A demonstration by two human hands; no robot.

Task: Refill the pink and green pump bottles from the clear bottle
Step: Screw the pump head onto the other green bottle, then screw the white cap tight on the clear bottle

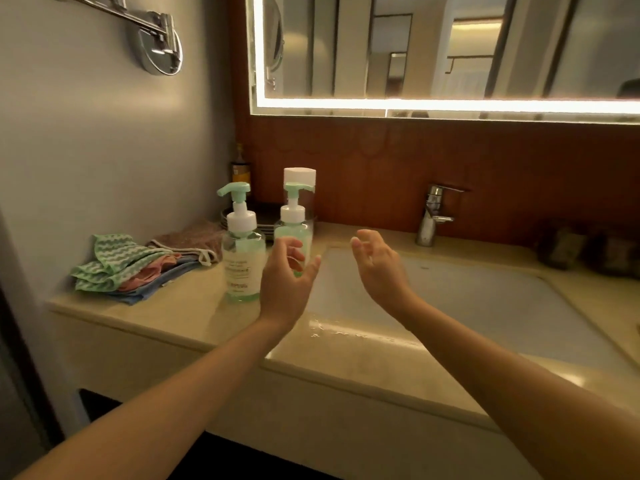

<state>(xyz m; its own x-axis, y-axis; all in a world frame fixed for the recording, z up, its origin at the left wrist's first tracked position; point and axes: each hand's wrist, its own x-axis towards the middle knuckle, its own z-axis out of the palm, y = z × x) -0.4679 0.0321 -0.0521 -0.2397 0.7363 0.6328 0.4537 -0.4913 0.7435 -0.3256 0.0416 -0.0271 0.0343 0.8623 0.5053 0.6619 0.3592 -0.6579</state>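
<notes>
The left hand (287, 282) and right hand (377, 268) hover over the surface (173, 306), fingers loosely spread and slightly curled, holding nothing, palms turned toward each other. One pump bottle (242, 258) stands just left of the left hand. A second pump bottle (292, 221) stands behind its fingertips, partly hidden. The white-capped clear bottle (300, 176) rises just behind that one. Cloths (131, 268) lie farther left. The basin (467, 292) lies below the right hand, with the tap (433, 216) beyond it.

near pump bottle (242, 258): upright, mint pump, greenish liquid, on counter
far pump bottle (292, 220): upright, just beside
clear bottle (300, 175): white cap, directly behind
</notes>
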